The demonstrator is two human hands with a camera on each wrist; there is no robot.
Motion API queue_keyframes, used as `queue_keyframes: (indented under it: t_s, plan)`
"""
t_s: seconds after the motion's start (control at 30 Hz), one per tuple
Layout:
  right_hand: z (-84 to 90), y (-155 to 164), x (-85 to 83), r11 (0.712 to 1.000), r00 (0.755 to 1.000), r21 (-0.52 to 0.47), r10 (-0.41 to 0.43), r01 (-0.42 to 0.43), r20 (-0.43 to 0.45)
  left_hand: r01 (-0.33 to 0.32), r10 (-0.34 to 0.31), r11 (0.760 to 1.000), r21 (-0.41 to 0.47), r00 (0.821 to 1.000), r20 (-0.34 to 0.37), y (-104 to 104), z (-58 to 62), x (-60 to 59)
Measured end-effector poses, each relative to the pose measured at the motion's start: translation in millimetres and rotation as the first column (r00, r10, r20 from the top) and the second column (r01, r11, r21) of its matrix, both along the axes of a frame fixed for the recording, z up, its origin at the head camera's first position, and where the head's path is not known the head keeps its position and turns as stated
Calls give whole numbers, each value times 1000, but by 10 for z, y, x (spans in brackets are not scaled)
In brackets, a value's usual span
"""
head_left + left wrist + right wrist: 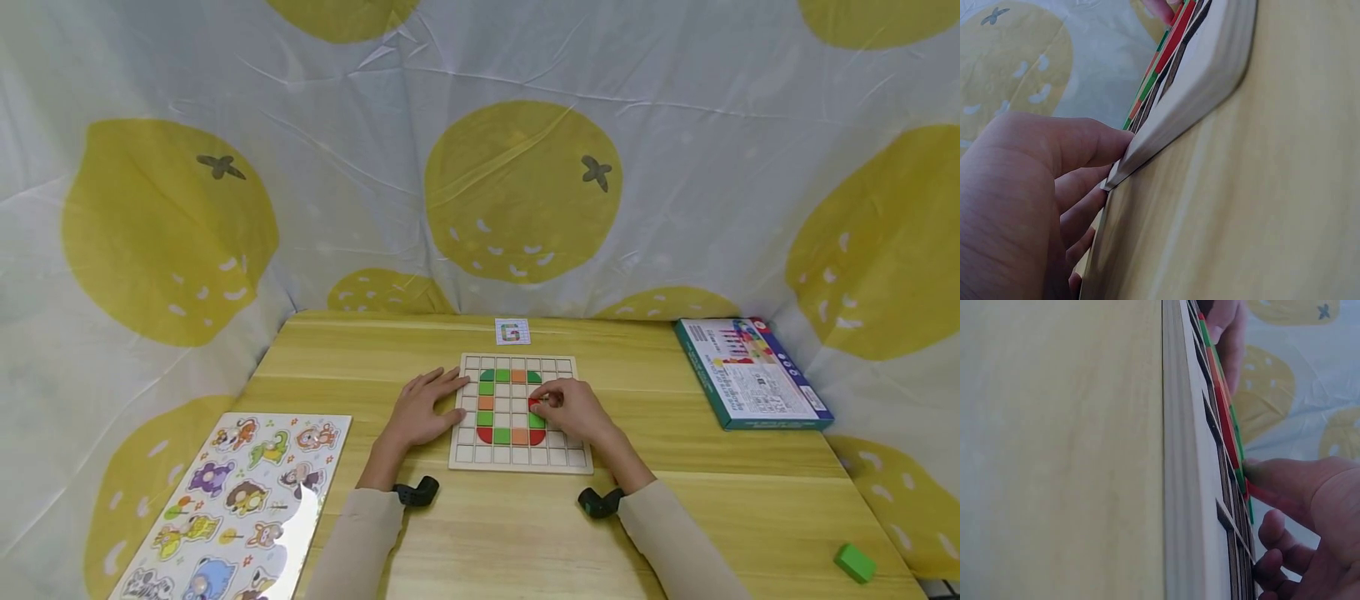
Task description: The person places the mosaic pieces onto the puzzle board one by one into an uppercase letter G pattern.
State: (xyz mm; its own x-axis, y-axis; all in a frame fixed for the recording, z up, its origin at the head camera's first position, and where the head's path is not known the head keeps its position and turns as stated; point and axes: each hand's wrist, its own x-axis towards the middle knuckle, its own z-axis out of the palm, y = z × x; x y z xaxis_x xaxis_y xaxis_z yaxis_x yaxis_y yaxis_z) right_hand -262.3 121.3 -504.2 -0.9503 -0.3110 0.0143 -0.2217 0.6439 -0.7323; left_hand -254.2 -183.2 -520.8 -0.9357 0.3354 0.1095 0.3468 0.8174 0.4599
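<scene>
A wooden grid board [463, 456] lies on the table with red, green and orange tiles set in a G-like ring. My left hand [425, 408] rests at its left edge, fingers spread and fairly straight; in the left wrist view the thumb [1107, 144] touches the rim. My right hand [573, 410] is over the right side of the ring, its thumb and forefinger pinching a red tile [533, 403] just above a green tile [537, 420]. In the right wrist view the right hand's thumb [1272, 478] is right at the tiles, its other fingers curled.
A small pattern card [512, 332] showing a coloured G lies behind the board. An animal puzzle board [300, 433] is at the left, a flat game box [757, 375] at the back right. One green block [855, 563] sits near the right front. Lemon-print cloth [360, 192] hangs behind.
</scene>
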Motion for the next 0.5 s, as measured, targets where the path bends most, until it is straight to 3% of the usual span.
queue_keyframes:
  t_s: [0.5]
  plan:
    - [7,350,121,999,999,-50,-21,19,-42,0,0,1000,7,1000,4,5,8,0]
